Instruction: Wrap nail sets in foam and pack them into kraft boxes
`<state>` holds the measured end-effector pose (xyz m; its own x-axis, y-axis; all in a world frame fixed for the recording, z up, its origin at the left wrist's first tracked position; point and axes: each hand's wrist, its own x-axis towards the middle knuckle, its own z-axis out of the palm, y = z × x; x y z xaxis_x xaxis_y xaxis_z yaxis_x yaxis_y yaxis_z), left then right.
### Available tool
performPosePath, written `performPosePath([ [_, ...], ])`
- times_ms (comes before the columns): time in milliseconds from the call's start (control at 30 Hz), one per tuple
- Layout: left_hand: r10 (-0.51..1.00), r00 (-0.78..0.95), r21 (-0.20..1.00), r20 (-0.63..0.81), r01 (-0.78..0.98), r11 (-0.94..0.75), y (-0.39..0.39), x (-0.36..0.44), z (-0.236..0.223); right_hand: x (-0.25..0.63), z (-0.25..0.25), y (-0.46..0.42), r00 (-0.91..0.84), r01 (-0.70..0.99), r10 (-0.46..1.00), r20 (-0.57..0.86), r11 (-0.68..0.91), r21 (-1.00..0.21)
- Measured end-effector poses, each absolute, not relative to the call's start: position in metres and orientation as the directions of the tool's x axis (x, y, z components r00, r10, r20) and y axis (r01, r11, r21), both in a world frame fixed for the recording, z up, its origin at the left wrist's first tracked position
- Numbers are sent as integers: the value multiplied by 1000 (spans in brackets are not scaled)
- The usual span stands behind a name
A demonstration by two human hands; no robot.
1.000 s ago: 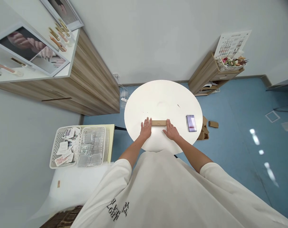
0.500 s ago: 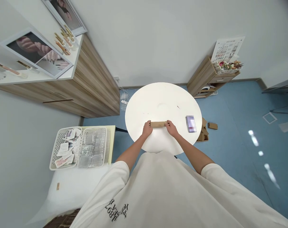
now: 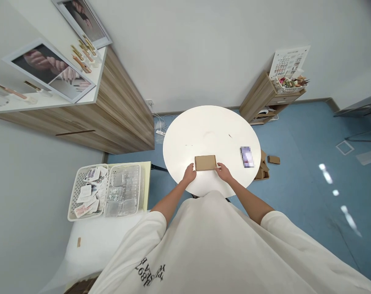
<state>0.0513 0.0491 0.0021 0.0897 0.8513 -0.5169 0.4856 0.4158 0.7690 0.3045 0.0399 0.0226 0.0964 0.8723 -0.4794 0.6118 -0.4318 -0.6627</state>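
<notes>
A flat kraft cardboard box (image 3: 205, 162) lies on a round white table (image 3: 210, 126), close to the edge nearest the person. The left hand (image 3: 189, 173) and the right hand (image 3: 224, 172) stand at opposite short ends of the box, fingers lightly curled and touching it. Neither hand is clenched in a fist; whether they grip the box or only rest against it cannot be determined from this view.

To the right, a blurred purple-and-white flat item (image 3: 246, 157) lies on the table, well apart from the box and near the rim. Beyond the rim, on the blue floor (image 3: 298, 163), sit a heap of cardboard pieces (image 3: 263, 167) and, just beside it, a loose cardboard piece (image 3: 273, 159).

Left of the table, a white perforated basket (image 3: 84, 192) holding paper packets stands beside a clear plastic organizer (image 3: 123, 190) — both on a pale yellow surface (image 3: 145, 179). A wood-sided cabinet (image 3: 124, 102) carries framed hand photographs (image 3: 49, 71). A small wooden shelf unit (image 3: 259, 98) stands against the far wall, under a printed chart (image 3: 289, 62).
</notes>
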Motion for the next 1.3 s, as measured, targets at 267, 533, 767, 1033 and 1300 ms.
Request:
performPosePath([
  [267, 833, 103, 768, -544, 461, 444, 60, 59, 13, 291, 32, 43, 116, 569, 857, -502, -472, -674],
  [533, 833, 115, 778, -541, 446, 443, 57, 71, 23, 295, 34, 31, 131, 517, 846, -517, -504, -692],
  [767, 868, 139, 817, -476, 434, 379, 61, 99, 38, 325, 36, 27, 199, 418, 871, -449, -489, -765],
  [1033, 916, 175, 871, -360, 416, 263, 63, 175, 51, 394, 47, 27, 294, 362, 917, -271, -369, -856],
  [1300, 907, 241, 868, -345, 450, 211, 43, 290, 50, 506, 48, 2, 371, 424, 914, -165, -325, -845],
])
